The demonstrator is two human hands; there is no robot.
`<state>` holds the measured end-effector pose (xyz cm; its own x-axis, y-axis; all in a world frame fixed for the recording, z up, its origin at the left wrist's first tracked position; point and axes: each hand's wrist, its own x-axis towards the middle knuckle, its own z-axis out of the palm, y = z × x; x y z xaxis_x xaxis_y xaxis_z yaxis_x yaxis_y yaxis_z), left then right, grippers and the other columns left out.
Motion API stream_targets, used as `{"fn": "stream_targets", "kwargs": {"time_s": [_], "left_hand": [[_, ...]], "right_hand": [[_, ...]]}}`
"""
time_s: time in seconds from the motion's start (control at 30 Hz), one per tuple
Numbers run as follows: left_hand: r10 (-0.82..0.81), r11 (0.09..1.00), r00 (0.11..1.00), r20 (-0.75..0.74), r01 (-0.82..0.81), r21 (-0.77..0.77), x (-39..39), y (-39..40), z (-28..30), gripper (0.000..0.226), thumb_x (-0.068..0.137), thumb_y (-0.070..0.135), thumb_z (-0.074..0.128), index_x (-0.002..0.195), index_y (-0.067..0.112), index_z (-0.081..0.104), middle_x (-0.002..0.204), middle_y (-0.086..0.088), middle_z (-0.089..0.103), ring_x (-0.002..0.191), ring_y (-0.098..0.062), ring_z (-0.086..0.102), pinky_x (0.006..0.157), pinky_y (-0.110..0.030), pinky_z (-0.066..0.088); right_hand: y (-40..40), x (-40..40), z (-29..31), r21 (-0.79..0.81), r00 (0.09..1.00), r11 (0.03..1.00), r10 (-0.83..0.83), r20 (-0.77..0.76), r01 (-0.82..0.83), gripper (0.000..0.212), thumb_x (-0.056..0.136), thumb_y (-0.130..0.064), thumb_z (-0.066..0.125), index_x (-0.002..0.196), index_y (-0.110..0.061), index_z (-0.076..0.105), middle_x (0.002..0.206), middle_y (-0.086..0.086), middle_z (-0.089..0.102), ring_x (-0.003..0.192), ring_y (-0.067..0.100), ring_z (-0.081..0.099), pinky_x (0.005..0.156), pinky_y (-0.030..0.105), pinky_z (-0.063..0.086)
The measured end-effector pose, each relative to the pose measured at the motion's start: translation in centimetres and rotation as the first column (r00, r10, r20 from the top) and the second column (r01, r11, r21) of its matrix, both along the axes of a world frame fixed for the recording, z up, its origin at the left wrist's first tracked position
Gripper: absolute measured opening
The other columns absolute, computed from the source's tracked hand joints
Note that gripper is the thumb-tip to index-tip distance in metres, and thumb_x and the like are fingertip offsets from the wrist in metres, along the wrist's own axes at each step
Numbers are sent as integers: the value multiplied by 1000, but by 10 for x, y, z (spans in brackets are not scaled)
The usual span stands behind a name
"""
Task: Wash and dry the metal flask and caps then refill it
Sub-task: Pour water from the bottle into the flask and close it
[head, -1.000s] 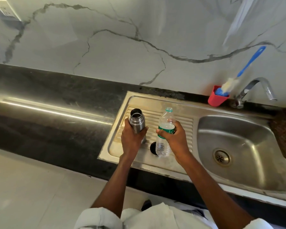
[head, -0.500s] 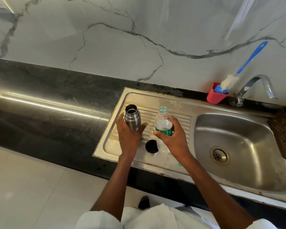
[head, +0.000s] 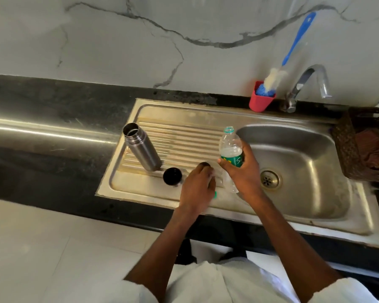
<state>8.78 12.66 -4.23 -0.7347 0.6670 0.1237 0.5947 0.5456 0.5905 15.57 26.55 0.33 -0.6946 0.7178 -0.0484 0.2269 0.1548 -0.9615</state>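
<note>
My right hand (head: 243,173) is wrapped round the uncapped plastic bottle (head: 230,149) over the drainboard's (head: 184,119) basin edge, left hand (head: 198,189) loosely curled, holding nothing I can see. Flask (head: 141,147) stands open near the far-left corner, black cap (head: 172,176) beside it; a sloppy pour could easily knock it over.

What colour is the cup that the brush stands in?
Red. The small red plastic cup behind the sink shows clearly in the head view.

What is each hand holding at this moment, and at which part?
The right hand holds the plastic bottle around its middle, at the green label. The left hand hovers over the drainboard; whether its fingers hold anything cannot be told.
</note>
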Motion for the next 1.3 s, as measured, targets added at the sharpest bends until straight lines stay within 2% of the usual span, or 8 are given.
{"fn": "stream_targets", "kwargs": {"time_s": [0.13, 0.3, 0.53, 0.67, 0.77, 0.83, 1.03, 1.3], "left_hand": [[-3, 968, 996, 87, 25, -251, 21, 4, -30, 27, 99, 31, 68, 124, 23, 70, 128, -4, 65, 113, -27, 65, 95, -41, 54], [43, 949, 996, 81, -15, -316, 31, 13, -43, 28, 99, 22, 69, 125, 14, 67, 131, -7, 60, 115, -29, 62, 100, -41, 51], [162, 984, 954, 254, -176, 35, 22, 40, -9, 24, 98, 22, 73, 122, 20, 74, 118, 2, 66, 93, -9, 67, 88, -27, 57], [190, 722, 709, 679, -569, 392, 8, 59, 29, 15, 92, 17, 82, 106, 12, 79, 101, -8, 79, 90, -21, 76, 80, -36, 64], [-43, 475, 405, 913, -796, 375, -8, 68, 58, 22, 88, 8, 83, 107, 0, 75, 102, -17, 79, 93, -26, 77, 87, -40, 64], [-100, 458, 323, 941, -825, 332, -14, 71, 67, 17, 89, 11, 83, 103, 6, 74, 101, -12, 80, 94, -21, 78, 90, -40, 61], [-214, 504, 326, 921, -771, 390, -17, 76, 72, 36, 74, 11, 87, 107, 1, 76, 107, -17, 78, 101, -27, 74, 93, -35, 60], [-249, 566, 398, 883, -680, 466, -17, 78, 66, 18, 98, 3, 68, 114, 4, 77, 111, -14, 79, 102, -24, 75, 91, -33, 63]], "right_hand": [[20, 29, -16, 24, 992, 1000, -16, 124, 13, 71, 75, -35, 90, 135, -33, 53, 115, -17, 70, 101, -7, 65, 88, 23, 55], [29, 45, -28, 14, 982, 999, 37, 183, -40, 70, 74, -38, 90, 134, -35, 54, 113, -17, 70, 99, -4, 66, 87, 27, 57], [36, 48, -25, 26, 972, 996, 73, 224, -80, 73, 73, -38, 91, 133, -36, 48, 114, -16, 68, 97, -1, 67, 84, 30, 58], [39, 44, -13, 53, 972, 997, 37, 233, -51, 77, 73, -35, 92, 133, -29, 45, 117, -11, 67, 97, 3, 66, 77, 19, 53], [40, 41, -5, 132, 968, 989, 37, 247, -71, 72, 72, -36, 91, 130, -35, 48, 114, -12, 68, 93, 1, 65, 76, 21, 54], [40, 40, -5, 210, 963, 972, 46, 265, -104, 73, 71, -42, 89, 132, -40, 49, 118, -13, 67, 99, 7, 66, 87, 37, 57], [41, 36, 10, 391, 940, 899, 58, 336, -196, 79, 77, -49, 84, 146, -32, 49, 129, -10, 63, 110, 11, 59, 98, 45, 51], [49, 45, 24, 406, 946, 899, 28, 322, -165, 84, 75, -58, 82, 148, -32, 49, 126, -12, 65, 103, 6, 60, 93, 41, 55]]}}
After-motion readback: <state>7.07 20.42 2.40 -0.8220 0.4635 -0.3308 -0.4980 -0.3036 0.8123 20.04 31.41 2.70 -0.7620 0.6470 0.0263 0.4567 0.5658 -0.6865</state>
